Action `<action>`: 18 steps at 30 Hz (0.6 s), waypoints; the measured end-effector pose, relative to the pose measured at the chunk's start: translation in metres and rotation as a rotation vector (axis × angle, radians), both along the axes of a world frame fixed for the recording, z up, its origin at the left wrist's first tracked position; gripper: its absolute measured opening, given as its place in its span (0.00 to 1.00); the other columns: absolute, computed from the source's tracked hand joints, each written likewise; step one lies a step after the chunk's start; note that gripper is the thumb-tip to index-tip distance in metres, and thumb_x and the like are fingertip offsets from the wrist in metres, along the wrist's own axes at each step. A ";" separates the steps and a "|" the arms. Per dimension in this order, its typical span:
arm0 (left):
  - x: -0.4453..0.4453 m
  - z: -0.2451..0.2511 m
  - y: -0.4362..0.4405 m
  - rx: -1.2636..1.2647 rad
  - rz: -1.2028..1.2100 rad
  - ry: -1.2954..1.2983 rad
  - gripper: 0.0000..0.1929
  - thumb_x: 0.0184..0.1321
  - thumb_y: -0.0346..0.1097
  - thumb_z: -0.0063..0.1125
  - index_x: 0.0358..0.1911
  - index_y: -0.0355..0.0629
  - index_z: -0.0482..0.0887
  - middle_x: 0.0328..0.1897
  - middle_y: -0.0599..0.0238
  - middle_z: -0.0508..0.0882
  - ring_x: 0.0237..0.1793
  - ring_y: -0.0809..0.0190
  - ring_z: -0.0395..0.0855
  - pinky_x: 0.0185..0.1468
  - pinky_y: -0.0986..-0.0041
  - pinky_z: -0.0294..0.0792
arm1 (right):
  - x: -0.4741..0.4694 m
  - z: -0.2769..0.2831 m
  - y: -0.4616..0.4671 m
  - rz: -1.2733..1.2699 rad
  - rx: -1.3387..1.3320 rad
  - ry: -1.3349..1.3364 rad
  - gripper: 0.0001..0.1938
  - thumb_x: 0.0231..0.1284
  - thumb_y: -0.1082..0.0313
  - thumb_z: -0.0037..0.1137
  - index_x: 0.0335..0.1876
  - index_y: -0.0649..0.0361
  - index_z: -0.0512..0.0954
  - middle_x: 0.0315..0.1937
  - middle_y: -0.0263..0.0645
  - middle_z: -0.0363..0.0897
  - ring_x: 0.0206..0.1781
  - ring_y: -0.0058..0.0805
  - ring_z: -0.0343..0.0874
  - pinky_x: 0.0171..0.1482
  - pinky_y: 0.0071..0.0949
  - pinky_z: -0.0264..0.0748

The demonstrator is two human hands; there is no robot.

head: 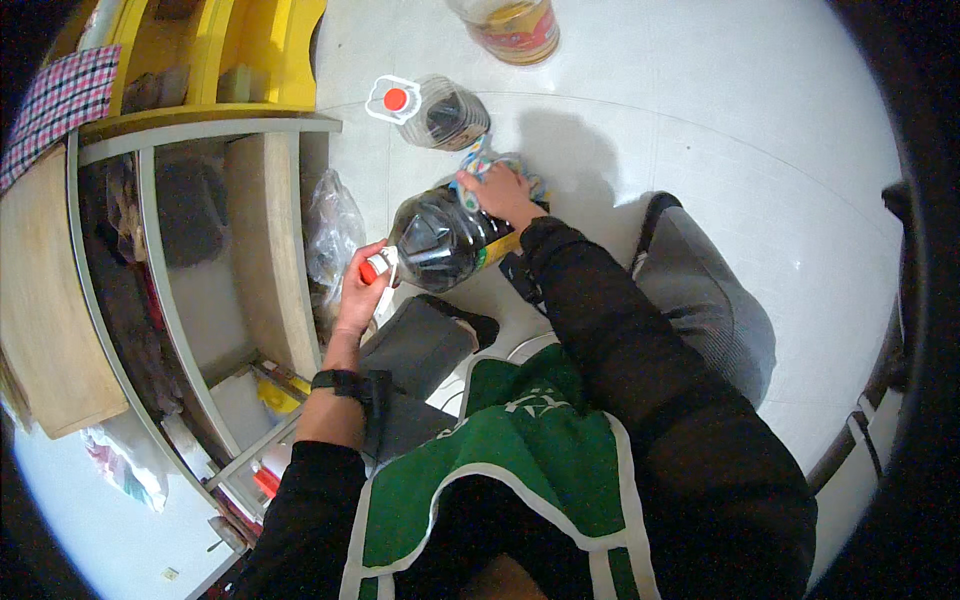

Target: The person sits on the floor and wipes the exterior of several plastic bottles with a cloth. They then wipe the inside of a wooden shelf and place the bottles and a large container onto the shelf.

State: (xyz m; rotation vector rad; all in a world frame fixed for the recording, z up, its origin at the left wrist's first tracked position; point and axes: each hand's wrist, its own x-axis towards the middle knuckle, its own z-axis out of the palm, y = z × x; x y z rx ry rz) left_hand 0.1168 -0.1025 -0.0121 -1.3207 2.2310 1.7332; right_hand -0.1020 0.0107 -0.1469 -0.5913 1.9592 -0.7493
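Observation:
A large clear plastic jug (435, 244) with a dark label lies tilted on its side between my hands, low over the floor. My left hand (363, 289) grips it at the neck, by the red cap (369, 271) and the white plastic handle (387, 294). A multicoloured patterned cloth (474, 169) is bunched under my right hand (499, 191), which presses it against the jug's base end. The cloth and hand hide part of that end.
A second clear jug (461, 112) with a red cap stands just beyond; farther off is a container of amber liquid (521, 34). To the left are a metal-framed shelf unit (281, 225), a yellow cabinet (292, 60) and a clear plastic bag (334, 225). White tiled floor (720, 142) extends right.

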 end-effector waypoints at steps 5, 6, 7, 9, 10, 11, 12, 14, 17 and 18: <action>-0.002 0.003 0.004 0.045 0.074 -0.025 0.21 0.51 0.24 0.54 0.51 0.43 0.72 0.43 0.69 0.75 0.41 0.72 0.71 0.46 0.82 0.66 | -0.018 -0.030 0.002 -0.087 0.111 -0.007 0.42 0.50 0.28 0.32 0.54 0.63 0.71 0.57 0.53 0.66 0.62 0.49 0.62 0.62 0.50 0.52; -0.003 0.003 0.004 0.057 0.068 0.010 0.21 0.51 0.24 0.55 0.51 0.43 0.73 0.42 0.70 0.75 0.39 0.72 0.71 0.44 0.82 0.66 | -0.020 -0.037 0.005 -0.081 0.130 -0.047 0.42 0.50 0.29 0.32 0.54 0.64 0.71 0.57 0.53 0.66 0.61 0.49 0.63 0.61 0.51 0.53; -0.002 0.003 0.003 0.033 0.073 -0.020 0.20 0.51 0.24 0.55 0.50 0.43 0.73 0.42 0.70 0.75 0.39 0.72 0.71 0.44 0.82 0.66 | -0.024 -0.044 0.010 -0.072 0.129 -0.079 0.42 0.51 0.29 0.32 0.54 0.64 0.71 0.56 0.54 0.67 0.61 0.50 0.63 0.60 0.51 0.53; -0.002 0.002 0.002 0.040 0.084 -0.038 0.20 0.51 0.24 0.55 0.50 0.43 0.73 0.41 0.70 0.75 0.39 0.72 0.71 0.44 0.82 0.66 | -0.027 -0.059 0.025 -0.186 0.055 -0.200 0.40 0.51 0.31 0.35 0.56 0.64 0.68 0.55 0.56 0.67 0.59 0.51 0.65 0.59 0.46 0.58; -0.002 0.001 0.001 0.012 0.043 -0.028 0.21 0.51 0.24 0.53 0.51 0.43 0.72 0.41 0.68 0.75 0.39 0.71 0.73 0.44 0.78 0.69 | -0.026 -0.066 0.033 -0.242 0.009 -0.261 0.40 0.52 0.32 0.36 0.56 0.64 0.67 0.55 0.58 0.67 0.58 0.52 0.66 0.58 0.43 0.60; -0.001 0.000 0.001 0.001 0.019 -0.020 0.21 0.52 0.25 0.52 0.52 0.43 0.70 0.41 0.67 0.74 0.38 0.69 0.75 0.43 0.75 0.72 | -0.021 -0.072 0.040 -0.317 0.000 -0.328 0.39 0.52 0.34 0.38 0.57 0.64 0.66 0.54 0.59 0.67 0.57 0.53 0.68 0.57 0.41 0.63; -0.001 0.000 0.000 -0.008 -0.005 -0.010 0.21 0.53 0.25 0.50 0.53 0.43 0.69 0.41 0.66 0.73 0.38 0.67 0.76 0.43 0.71 0.75 | -0.014 -0.078 0.046 -0.419 0.045 -0.224 0.39 0.52 0.36 0.42 0.59 0.65 0.63 0.52 0.61 0.68 0.53 0.54 0.70 0.53 0.38 0.66; -0.002 -0.001 0.001 0.071 0.065 -0.003 0.20 0.54 0.25 0.50 0.53 0.44 0.69 0.41 0.67 0.73 0.37 0.67 0.76 0.42 0.71 0.76 | 0.000 -0.087 0.063 -0.368 -0.041 -0.268 0.41 0.53 0.36 0.42 0.61 0.67 0.59 0.52 0.60 0.69 0.53 0.53 0.71 0.52 0.39 0.66; -0.004 0.002 0.004 0.106 0.123 0.005 0.19 0.55 0.25 0.51 0.51 0.45 0.70 0.42 0.67 0.74 0.37 0.68 0.76 0.39 0.72 0.76 | 0.017 -0.091 0.079 -0.701 -0.001 -0.457 0.38 0.61 0.42 0.35 0.65 0.70 0.50 0.50 0.58 0.70 0.50 0.51 0.72 0.52 0.40 0.66; -0.004 0.004 0.005 0.102 0.139 -0.003 0.18 0.55 0.25 0.52 0.50 0.45 0.71 0.42 0.66 0.75 0.37 0.68 0.76 0.38 0.74 0.76 | 0.019 -0.091 0.083 -0.591 0.044 -0.400 0.36 0.63 0.45 0.33 0.65 0.71 0.49 0.50 0.58 0.71 0.49 0.50 0.74 0.51 0.40 0.66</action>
